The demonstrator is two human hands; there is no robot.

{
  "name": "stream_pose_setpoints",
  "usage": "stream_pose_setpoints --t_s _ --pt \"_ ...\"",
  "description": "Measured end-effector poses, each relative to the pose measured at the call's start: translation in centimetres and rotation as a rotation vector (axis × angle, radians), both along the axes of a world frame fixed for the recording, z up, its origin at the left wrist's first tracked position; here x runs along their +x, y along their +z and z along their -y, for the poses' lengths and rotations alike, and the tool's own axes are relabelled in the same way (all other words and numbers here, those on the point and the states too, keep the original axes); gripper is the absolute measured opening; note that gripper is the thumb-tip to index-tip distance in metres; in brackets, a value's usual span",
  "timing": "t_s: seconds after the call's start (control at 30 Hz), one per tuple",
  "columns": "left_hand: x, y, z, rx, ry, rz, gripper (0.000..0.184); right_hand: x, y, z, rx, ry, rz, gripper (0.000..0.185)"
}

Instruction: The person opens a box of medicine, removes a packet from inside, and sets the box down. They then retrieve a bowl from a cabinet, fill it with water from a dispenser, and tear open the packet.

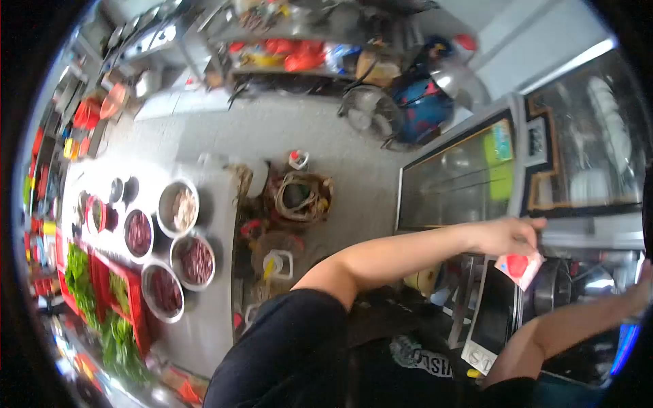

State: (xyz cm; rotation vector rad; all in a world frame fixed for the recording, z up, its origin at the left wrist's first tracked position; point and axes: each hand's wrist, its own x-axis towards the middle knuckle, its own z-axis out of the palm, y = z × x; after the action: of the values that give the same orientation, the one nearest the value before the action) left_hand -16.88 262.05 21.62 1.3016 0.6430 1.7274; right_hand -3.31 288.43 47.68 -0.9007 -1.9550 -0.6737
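Observation:
My left hand (507, 238) reaches to the right in front of a glass-doored cabinet (520, 156). Its fingers are closed on a small pink and white packet (520, 267), which hangs below them. What the packet contains cannot be made out. Stretched toward the far right edge, my right hand (641, 289) is blurred and partly cut off, so its fingers are not clear. Between my arms are dark metal pots (552, 285) and a black-fronted appliance (495, 299). White dishes (609, 122) show behind the cabinet glass.
A steel table (211, 326) on the left carries several metal bowls (162, 291) of raw meat and red baskets (139, 323) with leafy greens. On the floor stand a cardboard box (320, 207), a white jug (280, 264) and a fan (367, 112). Shelving lines the back.

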Motion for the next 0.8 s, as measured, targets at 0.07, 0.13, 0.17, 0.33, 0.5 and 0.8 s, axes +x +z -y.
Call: stream_pose_setpoints --t_s 0.07,0.13,0.17,0.33,0.5,0.8 --pt "1.6 -1.5 -2.3 0.052 0.131 -0.268 0.016 0.4 0.4 5.4 0.138 0.081 -0.019 0.027" --pt "3.6 -3.2 -3.7 0.163 0.278 -0.394 0.016 0.5 1.2 10.9 0.272 0.175 -0.069 0.026" --pt "2.7 -1.9 -0.4 -0.038 0.153 -0.383 0.017 0.4 1.5 13.5 0.323 0.221 -0.102 0.025" --pt "-0.2 -7.9 7.2 -0.225 0.369 -0.277 0.019 -2.1 1.4 23.4 0.454 0.392 -0.196 0.024" --pt "-4.6 -14.5 20.8 -0.734 0.576 -0.082 0.022 -12.2 -4.9 29.7 -0.174 0.843 -0.361 0.035" --pt "-1.1 -20.1 39.4 -1.024 0.911 0.703 0.020 -18.8 -20.9 5.9 -1.291 1.105 -0.308 0.027"
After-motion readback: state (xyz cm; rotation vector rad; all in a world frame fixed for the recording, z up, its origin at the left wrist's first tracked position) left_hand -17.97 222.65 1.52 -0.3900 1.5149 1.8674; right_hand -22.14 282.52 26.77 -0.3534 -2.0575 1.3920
